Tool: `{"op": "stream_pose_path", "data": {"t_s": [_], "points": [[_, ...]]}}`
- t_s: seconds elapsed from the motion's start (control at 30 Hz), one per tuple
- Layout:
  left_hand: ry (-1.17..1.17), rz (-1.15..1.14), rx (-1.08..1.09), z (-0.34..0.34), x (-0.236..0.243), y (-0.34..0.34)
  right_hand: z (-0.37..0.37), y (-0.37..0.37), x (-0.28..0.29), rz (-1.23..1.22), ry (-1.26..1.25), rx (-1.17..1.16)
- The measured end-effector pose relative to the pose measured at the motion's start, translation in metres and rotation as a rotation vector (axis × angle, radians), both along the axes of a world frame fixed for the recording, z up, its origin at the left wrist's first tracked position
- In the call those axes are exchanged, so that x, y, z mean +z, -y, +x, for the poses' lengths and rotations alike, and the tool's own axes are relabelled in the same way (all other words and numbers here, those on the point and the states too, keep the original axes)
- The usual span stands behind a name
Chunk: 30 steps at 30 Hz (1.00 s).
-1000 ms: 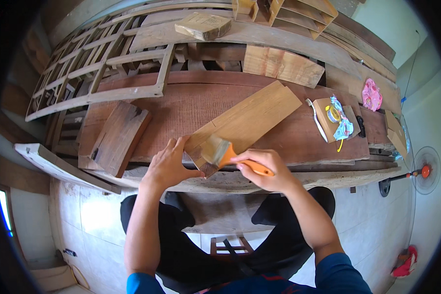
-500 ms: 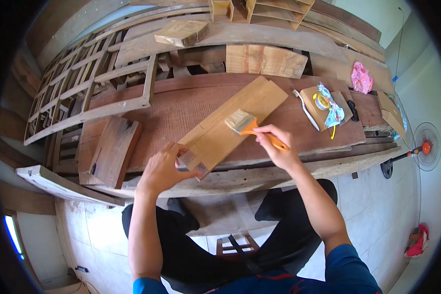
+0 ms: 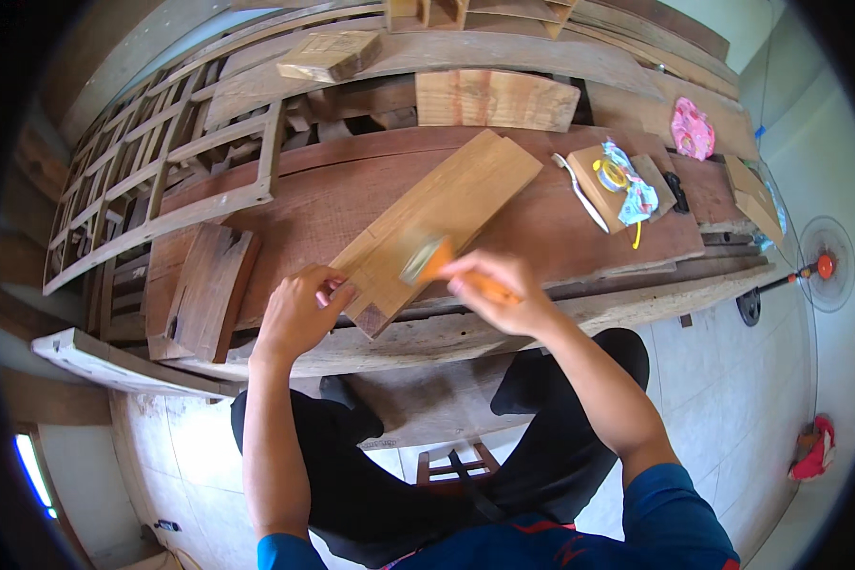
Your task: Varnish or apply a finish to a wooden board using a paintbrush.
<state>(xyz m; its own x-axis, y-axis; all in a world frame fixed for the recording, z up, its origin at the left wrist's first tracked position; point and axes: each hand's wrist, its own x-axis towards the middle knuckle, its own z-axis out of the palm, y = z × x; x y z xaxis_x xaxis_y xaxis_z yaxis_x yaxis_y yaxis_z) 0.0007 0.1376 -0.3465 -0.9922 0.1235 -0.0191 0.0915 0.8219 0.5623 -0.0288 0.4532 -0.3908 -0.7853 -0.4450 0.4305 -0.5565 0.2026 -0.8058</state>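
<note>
Paintbrush (image 3: 435, 259), bristles blurred, points left and slightly away over a wooden board (image 3: 461, 195), its orange handle wrapped in the right hand (image 3: 521, 283). Board lies on a reddish slab (image 3: 299, 204), long axis slanting lower left to upper right; left hand (image 3: 297, 312) half-curled at its near end, grip unclear.

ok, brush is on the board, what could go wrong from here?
1. The board might pivot under a stroke: the left hand is only at its near left edge, and no hand is at the far end.
2. The brush in the right hand could smear those left fingers if swept toward the near end.
3. The near corner reaches over the pale front beam, so a hard pull might drag the board off.
</note>
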Motion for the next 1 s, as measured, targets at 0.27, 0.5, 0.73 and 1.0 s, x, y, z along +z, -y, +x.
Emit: {"op": "stream_pose_path", "data": {"t_s": [0.27, 0.5, 0.73, 1.0], "points": [[-0.032, 0.043, 0.013, 0.002, -0.006, 0.003, -0.065, -0.076, -0.001, 0.027, 0.066, -0.538], [-0.052, 0.015, 0.008, 0.003, -0.009, 0.005, 0.003, 0.011, 0.024, 0.116, 0.265, 0.286], [-0.033, 0.027, 0.0, 0.003, -0.006, -0.005, -0.032, -0.025, 0.011, 0.055, 0.219, -0.266], [-0.229, -0.185, -0.012, 0.016, -0.021, -0.021, -0.047, -0.049, 0.023, -0.019, 0.249, -0.346]]}}
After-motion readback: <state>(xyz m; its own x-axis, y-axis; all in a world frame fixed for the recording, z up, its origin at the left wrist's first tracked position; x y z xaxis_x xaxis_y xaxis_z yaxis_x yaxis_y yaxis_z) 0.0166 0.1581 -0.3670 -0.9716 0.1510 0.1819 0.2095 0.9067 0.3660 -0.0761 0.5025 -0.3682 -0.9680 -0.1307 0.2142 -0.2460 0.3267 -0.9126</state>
